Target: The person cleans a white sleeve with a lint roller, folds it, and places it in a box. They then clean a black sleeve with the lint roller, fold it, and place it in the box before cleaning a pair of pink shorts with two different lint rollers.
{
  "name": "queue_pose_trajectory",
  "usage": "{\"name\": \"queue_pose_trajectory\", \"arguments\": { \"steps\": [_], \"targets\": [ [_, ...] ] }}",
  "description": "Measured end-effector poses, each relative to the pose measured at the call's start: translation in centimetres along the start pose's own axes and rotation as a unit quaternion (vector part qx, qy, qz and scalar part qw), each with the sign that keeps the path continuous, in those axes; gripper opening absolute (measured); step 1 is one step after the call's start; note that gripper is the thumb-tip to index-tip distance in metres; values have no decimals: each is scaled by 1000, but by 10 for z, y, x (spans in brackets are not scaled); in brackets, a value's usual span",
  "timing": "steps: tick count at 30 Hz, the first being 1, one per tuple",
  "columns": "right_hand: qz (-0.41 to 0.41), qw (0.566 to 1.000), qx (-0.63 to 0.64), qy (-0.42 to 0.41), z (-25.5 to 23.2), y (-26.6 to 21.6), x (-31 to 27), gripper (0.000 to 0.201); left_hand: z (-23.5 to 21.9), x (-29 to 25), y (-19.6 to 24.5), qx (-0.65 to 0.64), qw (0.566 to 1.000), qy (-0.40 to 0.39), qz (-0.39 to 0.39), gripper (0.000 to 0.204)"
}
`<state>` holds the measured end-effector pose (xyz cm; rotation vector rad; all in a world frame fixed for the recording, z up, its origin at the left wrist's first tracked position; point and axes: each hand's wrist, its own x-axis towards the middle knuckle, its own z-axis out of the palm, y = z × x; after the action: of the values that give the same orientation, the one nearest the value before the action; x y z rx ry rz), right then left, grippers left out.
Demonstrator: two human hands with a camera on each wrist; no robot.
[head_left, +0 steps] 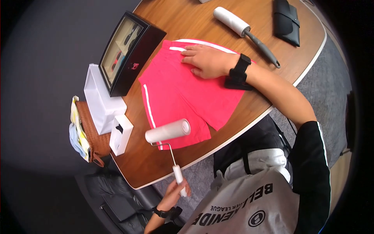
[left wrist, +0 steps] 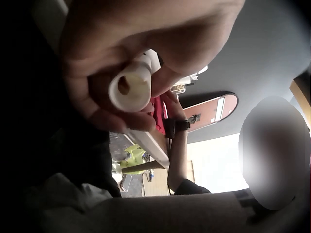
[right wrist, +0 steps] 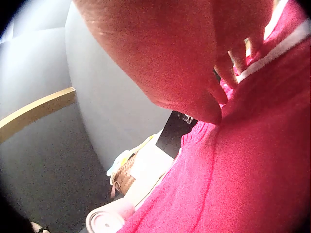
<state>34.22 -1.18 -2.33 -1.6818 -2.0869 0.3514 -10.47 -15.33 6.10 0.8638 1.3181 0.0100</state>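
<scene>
Pink shorts point(head_left: 187, 89) with white side stripes lie spread on the wooden table. The right hand point(head_left: 208, 61) rests on them near the waistband, fingers extended; in the right wrist view its fingertips touch the cloth point(right wrist: 252, 145). The left hand point(head_left: 175, 194), beyond the table's front edge, grips the white handle point(head_left: 178, 177) of a lint roller. That roller's white cylinder point(head_left: 167, 131) is over the lower leg of the shorts; whether it touches them I cannot tell. The left wrist view shows fingers curled round the handle's hollow end point(left wrist: 130, 90).
A second lint roller point(head_left: 231, 21) with a grey handle and a black case point(head_left: 286, 23) lie on the table's far right. Along the left stand a black display box point(head_left: 134, 54), a white box point(head_left: 103, 103), a small white box point(head_left: 121, 134) and a brown woven basket point(head_left: 94, 130) holding cloth.
</scene>
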Motion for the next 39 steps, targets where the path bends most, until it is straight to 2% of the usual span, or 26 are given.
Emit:
{"name": "queue_pose_trajectory", "arguments": {
  "steps": [3,5,7,10,17,19,25,29,32,39],
  "targets": [
    [-10,1000,-4,-14,-4,-1,0,48,-10,-5,-20,-55,998,-5,-17,26],
    [-24,1000,-4,7,3,3,1,48,-14,-5,-35,-59,998,-12,0,32],
    [-19,1000,7,-3,-2,2,-1,49,-11,-6,-40,2,999,16,29,37],
    [-13,1000,7,2,0,3,-1,49,-8,-13,-36,-23,999,-7,22,37],
    [-6,1000,-4,-6,0,1,0,48,7,-19,-25,23,999,-13,27,33],
    [-6,1000,-6,-22,-4,-1,1,47,14,-12,-14,7,999,-40,10,32],
    [7,1000,-8,-24,-4,-2,1,47,13,6,7,37,998,-55,1,30],
    [10,1000,-5,-26,-5,-4,1,46,19,13,33,37,998,-40,-7,27],
    [0,1000,3,6,5,2,2,46,20,27,53,39,998,-58,6,24],
    [3,1000,-3,-1,3,2,2,46,33,61,109,10,995,-96,30,26]
  ]
}}
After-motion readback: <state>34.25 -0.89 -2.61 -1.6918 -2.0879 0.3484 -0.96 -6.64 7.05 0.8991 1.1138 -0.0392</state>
